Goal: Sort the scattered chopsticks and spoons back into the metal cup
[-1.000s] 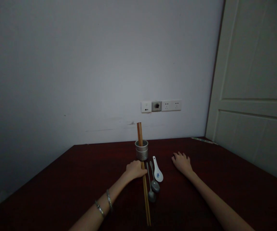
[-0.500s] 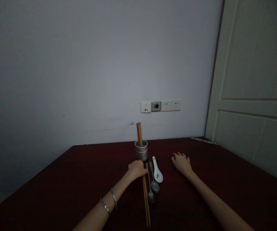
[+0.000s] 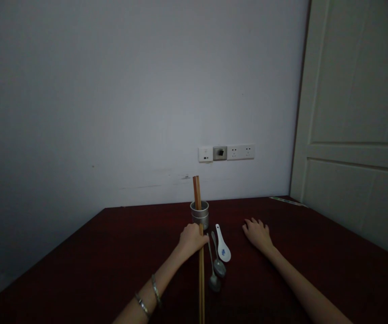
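Observation:
My left hand [image 3: 192,239] is closed round the upper part of a pair of wooden chopsticks [image 3: 201,283], which point down toward the near side of the table. Just beyond that hand stands a metal cup [image 3: 200,219] with more chopsticks [image 3: 197,192] upright in it. To the right of the held pair lie two metal spoons, a long-handled one [image 3: 214,283] and another [image 3: 219,268] beside it. A white ceramic soup spoon [image 3: 224,251] with a blue mark is next to them. My right hand [image 3: 258,235] rests on the tabletop, fingers spread, holding nothing.
The dark red table [image 3: 129,243] reaches back to a pale wall [image 3: 146,112] carrying sockets and switches [image 3: 233,153]. A white panelled door [image 3: 356,112] stands at the right. A thin strip [image 3: 288,201] lies near the table's far right corner.
The chopsticks in my left hand have swung slightly, their near ends shifting left and their tops showing higher above the hand. My right hand stays on the table. The whole view has shifted slightly.

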`<act>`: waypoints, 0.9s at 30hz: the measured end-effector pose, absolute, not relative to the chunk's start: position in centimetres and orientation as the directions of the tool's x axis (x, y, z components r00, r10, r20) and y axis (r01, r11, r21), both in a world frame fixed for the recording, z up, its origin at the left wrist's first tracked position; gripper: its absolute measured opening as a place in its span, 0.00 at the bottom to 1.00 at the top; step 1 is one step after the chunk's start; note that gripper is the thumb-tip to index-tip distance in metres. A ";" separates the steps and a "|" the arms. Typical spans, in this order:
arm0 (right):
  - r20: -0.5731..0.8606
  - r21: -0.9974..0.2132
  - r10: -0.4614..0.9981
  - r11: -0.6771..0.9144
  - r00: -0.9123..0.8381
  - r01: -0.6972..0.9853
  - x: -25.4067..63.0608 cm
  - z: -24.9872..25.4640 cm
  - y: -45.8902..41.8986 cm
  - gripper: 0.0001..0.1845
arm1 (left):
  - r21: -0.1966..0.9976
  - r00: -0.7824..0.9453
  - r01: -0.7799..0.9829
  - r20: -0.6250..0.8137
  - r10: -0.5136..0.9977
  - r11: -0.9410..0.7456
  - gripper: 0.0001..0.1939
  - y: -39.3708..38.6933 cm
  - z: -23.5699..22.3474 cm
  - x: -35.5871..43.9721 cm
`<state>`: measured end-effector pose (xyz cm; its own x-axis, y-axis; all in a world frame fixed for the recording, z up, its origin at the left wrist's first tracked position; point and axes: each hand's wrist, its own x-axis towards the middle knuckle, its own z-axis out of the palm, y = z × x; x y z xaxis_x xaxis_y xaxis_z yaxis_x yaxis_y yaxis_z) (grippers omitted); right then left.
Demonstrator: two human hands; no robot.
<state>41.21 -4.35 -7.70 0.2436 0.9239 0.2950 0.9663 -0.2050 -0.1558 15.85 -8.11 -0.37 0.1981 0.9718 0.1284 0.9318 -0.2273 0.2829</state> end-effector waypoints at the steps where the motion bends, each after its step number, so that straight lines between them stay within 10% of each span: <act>1: 0.294 -0.164 0.924 -0.204 0.245 0.965 41.2 -7.7 -4.4 0.23 | 0.281 0.202 0.930 0.151 0.968 -0.238 0.12 -8.4 0.3 15.8; 10: 0.300 -0.554 0.929 -0.016 0.217 0.832 41.1 -3.8 -4.3 0.22 | 0.304 0.147 0.898 0.475 0.868 -0.319 0.12 -12.5 8.6 15.5; 15: 0.195 -0.954 0.974 0.217 -0.119 0.209 35.9 4.2 -8.1 0.17 | 0.273 0.119 0.898 0.604 0.788 -0.345 0.10 -13.7 10.5 15.5; 20: 0.231 -0.973 0.837 0.210 -0.496 -0.098 30.8 8.4 -13.9 0.24 | 0.289 0.114 0.884 0.629 0.769 -0.368 0.10 -13.9 10.4 15.3; 27: 0.290 -0.954 0.872 0.296 -0.395 -0.048 27.7 7.4 -14.9 0.10 | 0.333 0.111 0.859 0.621 0.776 -0.389 0.10 -14.0 10.2 15.4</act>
